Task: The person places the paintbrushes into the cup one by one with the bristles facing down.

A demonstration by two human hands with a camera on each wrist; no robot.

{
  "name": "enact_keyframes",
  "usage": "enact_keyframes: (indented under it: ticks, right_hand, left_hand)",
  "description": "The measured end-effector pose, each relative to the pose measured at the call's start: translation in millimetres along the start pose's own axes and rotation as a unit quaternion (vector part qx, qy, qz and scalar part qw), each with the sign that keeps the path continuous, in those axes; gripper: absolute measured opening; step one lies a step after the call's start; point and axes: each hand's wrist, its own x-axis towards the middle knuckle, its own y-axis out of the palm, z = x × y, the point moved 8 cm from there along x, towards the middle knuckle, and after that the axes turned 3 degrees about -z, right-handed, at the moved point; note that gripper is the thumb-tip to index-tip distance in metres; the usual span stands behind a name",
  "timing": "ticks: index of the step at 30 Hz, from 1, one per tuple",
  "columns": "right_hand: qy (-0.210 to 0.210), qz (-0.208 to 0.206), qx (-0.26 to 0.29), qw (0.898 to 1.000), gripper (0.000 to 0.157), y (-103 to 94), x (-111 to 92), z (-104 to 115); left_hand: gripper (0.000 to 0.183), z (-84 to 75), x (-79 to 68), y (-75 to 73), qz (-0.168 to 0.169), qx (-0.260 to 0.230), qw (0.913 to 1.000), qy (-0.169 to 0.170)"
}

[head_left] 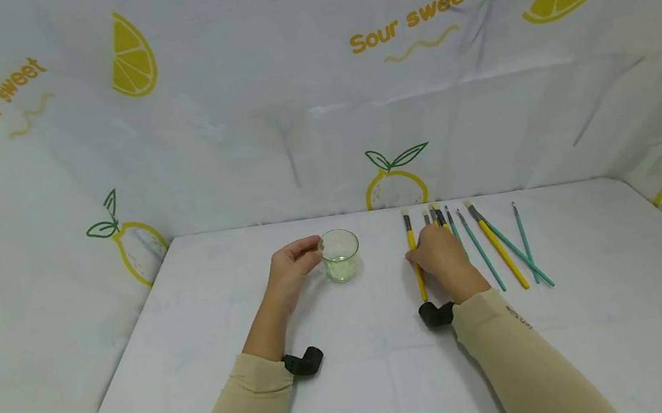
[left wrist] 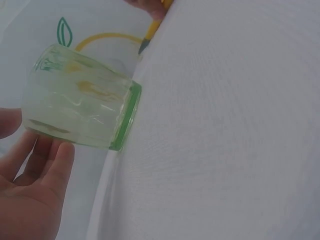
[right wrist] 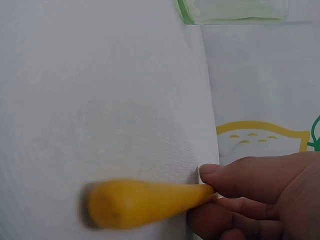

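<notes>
A clear, green-tinted glass cup (head_left: 340, 257) stands upright on the table, its green base showing in the left wrist view. My left hand (head_left: 294, 270) is at the cup's left side, with fingertips touching or very near the wall by the rim; the fingers do not wrap round it. To the right, my right hand (head_left: 441, 255) pinches a yellow-handled paintbrush (head_left: 419, 282) between thumb and fingers. In the right wrist view the brush's rounded handle end (right wrist: 125, 205) points toward the camera. Its bristles face the back of the table.
Several more paintbrushes lie right of the right hand, among them a yellow flat brush (head_left: 503, 253) crossing near teal ones such as this teal brush (head_left: 482, 251). Some are partly hidden behind the hand. A lemon-print cloth (head_left: 268, 137) rises behind the white table (head_left: 385, 385).
</notes>
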Motion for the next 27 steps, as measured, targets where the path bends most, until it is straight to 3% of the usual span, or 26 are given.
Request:
enact_keyframes:
  ticks: [4,13,20,27]
  right_hand:
    - [-0.005,-0.001,0.024,1.0,0.021,-4.0,1.1,-0.9]
    - [-0.024,0.021,0.134,0.99,0.027,-20.5,-3.1,11.6]
    - [-0.049,0.012,0.235,0.971,0.031,-30.7,1.0,21.2]
    - [-0.115,-0.037,0.302,0.946,0.038,-50.6,-1.9,42.5]
  left_hand:
    - [0.037,0.8,0.1,0.4,0.001,-0.003,1.0,0.001]
    - [0.035,1.4,-0.2,0.6,0.001,-0.003,1.0,0.005]
    - [0.036,1.9,1.5,1.4,0.003,-0.012,0.9998,0.014]
    - [0.036,2.0,0.2,2.0,0.004,-0.015,0.9998,0.012]
